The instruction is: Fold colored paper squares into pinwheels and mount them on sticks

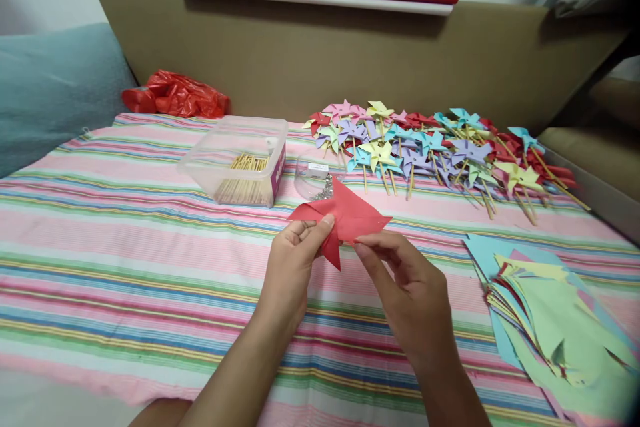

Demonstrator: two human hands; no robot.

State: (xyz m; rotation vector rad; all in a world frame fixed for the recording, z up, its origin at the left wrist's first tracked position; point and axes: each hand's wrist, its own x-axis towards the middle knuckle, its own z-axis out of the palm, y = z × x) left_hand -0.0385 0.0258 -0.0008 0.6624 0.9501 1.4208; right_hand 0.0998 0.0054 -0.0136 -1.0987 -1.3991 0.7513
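Observation:
A red paper pinwheel shape [345, 213] is held in the air above the striped cloth [125, 260]. My left hand [293, 260] pinches its left side, thumb on top. My right hand [405, 287] pinches its lower right flap between thumb and forefinger. Both hands are closed on the paper. Just behind it lies a small clear round tub [313, 173] with silvery pins spilling from it.
A clear plastic box [240, 157] of wooden sticks stands at centre left. Several finished coloured pinwheels on sticks [430, 147] lie at the back right. A pile of cut coloured paper [550, 313] lies at right. A red plastic bag [175, 95] rests by the brown backrest.

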